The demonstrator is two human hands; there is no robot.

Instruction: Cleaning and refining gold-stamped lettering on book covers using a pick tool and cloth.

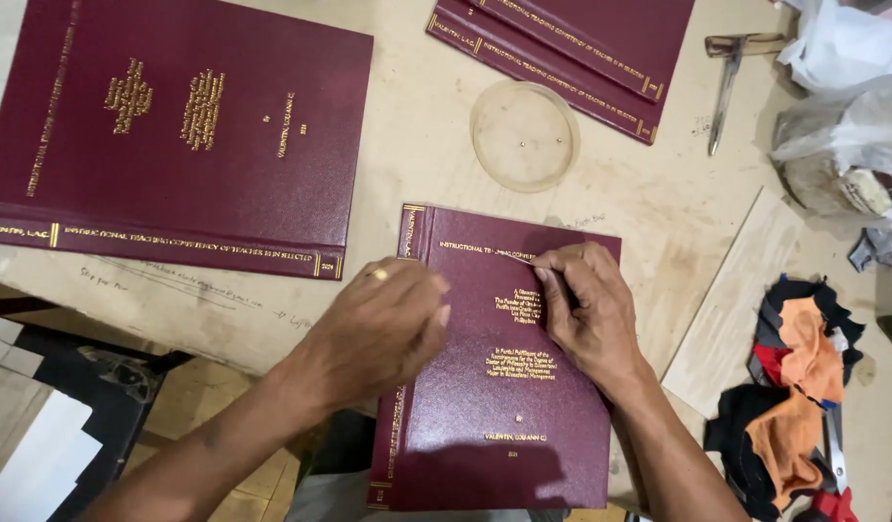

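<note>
A maroon hardbound book (504,425) with gold lettering lies in front of me, overhanging the table's front edge. My left hand (383,329), wearing a gold ring, rests fingers-down on the book's left part near the spine. My right hand (589,309) pinches a thin pointed tool (521,258) whose tip touches the gold title line near the book's top.
A larger maroon book stack (175,135) lies at the upper left, two more maroon books (571,48) at the top. A clear round lid (523,135), a metal tool (728,82), plastic bags (842,126), a thin board (736,290) and coloured rags (794,387) sit at the right.
</note>
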